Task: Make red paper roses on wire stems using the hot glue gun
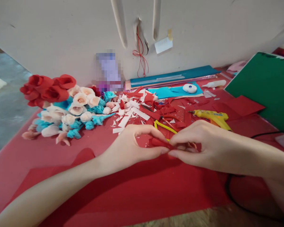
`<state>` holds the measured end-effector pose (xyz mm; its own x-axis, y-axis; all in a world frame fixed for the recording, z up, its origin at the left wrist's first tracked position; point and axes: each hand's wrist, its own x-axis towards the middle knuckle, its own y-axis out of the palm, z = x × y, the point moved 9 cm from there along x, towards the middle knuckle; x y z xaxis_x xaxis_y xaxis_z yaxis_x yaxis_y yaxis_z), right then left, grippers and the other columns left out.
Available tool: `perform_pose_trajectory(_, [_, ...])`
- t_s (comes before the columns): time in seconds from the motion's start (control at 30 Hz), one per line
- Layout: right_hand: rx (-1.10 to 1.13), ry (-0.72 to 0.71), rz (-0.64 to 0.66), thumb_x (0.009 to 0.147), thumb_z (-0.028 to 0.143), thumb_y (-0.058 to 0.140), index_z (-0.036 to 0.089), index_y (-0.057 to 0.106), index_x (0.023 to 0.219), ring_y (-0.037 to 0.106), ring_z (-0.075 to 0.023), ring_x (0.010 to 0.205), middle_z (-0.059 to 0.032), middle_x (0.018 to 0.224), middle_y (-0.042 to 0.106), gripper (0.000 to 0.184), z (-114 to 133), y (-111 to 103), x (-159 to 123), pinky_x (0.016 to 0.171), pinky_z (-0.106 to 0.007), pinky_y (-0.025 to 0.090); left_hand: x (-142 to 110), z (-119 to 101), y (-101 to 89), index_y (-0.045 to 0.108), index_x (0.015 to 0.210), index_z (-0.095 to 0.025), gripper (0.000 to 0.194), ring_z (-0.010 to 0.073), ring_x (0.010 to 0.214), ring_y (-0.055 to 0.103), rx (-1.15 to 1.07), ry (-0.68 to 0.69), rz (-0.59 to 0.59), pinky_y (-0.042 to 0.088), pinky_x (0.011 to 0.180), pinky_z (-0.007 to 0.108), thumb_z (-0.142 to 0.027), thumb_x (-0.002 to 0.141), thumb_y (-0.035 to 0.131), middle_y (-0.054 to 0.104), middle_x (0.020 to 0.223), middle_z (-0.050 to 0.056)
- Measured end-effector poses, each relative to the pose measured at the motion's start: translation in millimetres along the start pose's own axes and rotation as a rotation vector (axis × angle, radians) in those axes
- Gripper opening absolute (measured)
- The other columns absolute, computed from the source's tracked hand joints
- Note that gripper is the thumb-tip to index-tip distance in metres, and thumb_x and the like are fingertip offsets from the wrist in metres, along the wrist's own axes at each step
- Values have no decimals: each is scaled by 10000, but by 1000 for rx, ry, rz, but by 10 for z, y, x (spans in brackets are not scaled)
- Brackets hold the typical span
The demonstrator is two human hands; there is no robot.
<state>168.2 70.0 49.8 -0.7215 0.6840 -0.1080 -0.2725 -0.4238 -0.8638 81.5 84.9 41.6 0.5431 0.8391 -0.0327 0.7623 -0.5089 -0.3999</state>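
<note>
Hands: your left hand [130,146] and right hand [203,143] meet fingertip to fingertip, both pinching one small rolled piece of red paper [159,142] between thumb and fingers.
Rolled piece: between your hands, just above a large flat red sheet [142,189].
Long axis: roughly side to side, its right end slightly nearer you.
Direction: the wider end points left, toward your left palm; the narrower end goes in among your right fingertips, which partly hide it.
Just beyond your fingers: yellow-handled pliers [167,126], partly hidden by your right hand, with white and red paper scraps [132,110] heaped behind them.
Left side: a bunch of handmade flowers, with large red blooms [58,93] at the back, cream ones [80,99] in the middle and small bright-blue ones [74,132] toward the front.
Right side: a yellow glue gun [210,116] lies beyond your right wrist, nozzle pointing left; a green rectangular board [257,85] stands tilted farther right, and a black cable [229,189] curves below your right forearm.
Back: a white rounded device with a dark blue spot [189,88] rests on a bright-blue strip [165,92]; a small white bottle [215,83] lies to its right.
Surface: you have all this on a pinkish-red worktop [4,176] against a pale wall [73,31], where a thin red cord [140,55] hangs tied in a bow.
</note>
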Motion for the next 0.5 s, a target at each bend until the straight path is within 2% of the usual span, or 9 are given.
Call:
perform_pose_trajectory(0.17, [31, -33, 15, 837, 271, 428, 161, 326, 569, 244, -45, 455, 59, 508, 248, 306, 39, -7, 11, 438, -198, 221, -4, 3, 10, 626, 798, -176, 110, 120, 783, 602, -3, 2, 7, 466, 758, 212, -214, 698, 652, 668, 808, -17])
perform_pose_trajectory(0.5, [117, -44, 80, 829, 240, 428, 162, 331, 579, 246, -39, 463, 64, 523, 238, 280, 10, 37, -3, 435, -195, 210, -26, -62, 42, 636, 833, -161, 135, 123, 793, 604, 72, 43, 35, 465, 758, 215, -224, 714, 633, 672, 836, -4])
